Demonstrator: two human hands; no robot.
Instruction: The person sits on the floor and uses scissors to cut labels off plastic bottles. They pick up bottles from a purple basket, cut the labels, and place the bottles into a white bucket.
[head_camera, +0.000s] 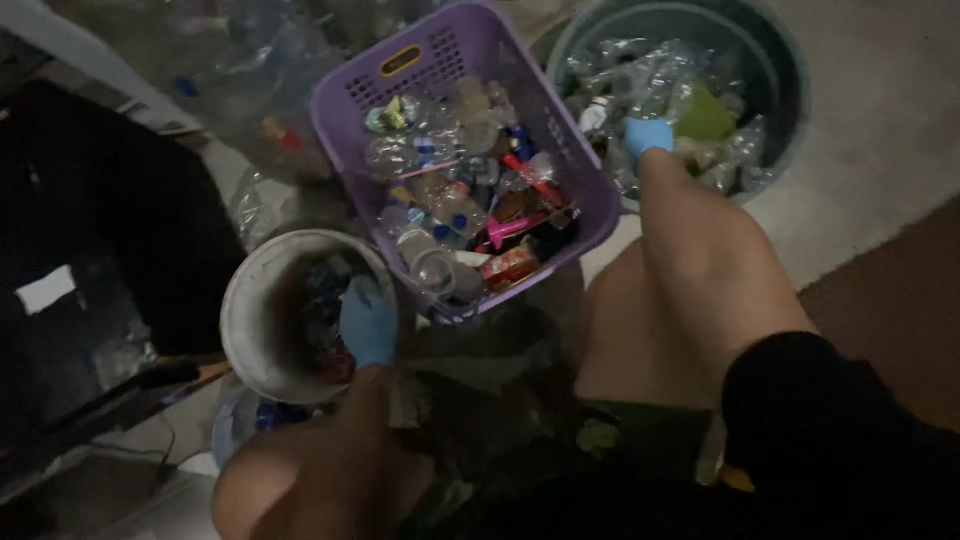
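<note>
Head view, dim light. You have 2 gloved hands out over 3 containers: a purple basket of mixed plastic bottles in the middle, a grey bucket at its near-left corner, a green bin at its right edge.

Left hand: down inside the bucket at its right wall, fingers curled together over small dark scraps. I cannot tell whether it grips 1 or only rests on them. Forearm comes in low from the bottom edge, wrist bent down.

Right hand: at the bin's near-left rim, on the crushed clear bottles there, knuckles up, fingers tucked. Whether it is clamped on a bottle is hidden. Arm fully stretched forward past the basket's right edge.

Notes on doing it well, as a judgement:
1. Keep each hand low over its container so pieces do not land on the floor between them.
2. The basket looks tilted, its near corner over the bucket; avoid knocking it with the left wrist.
3. Light is poor; feel each piece before sorting it.
</note>
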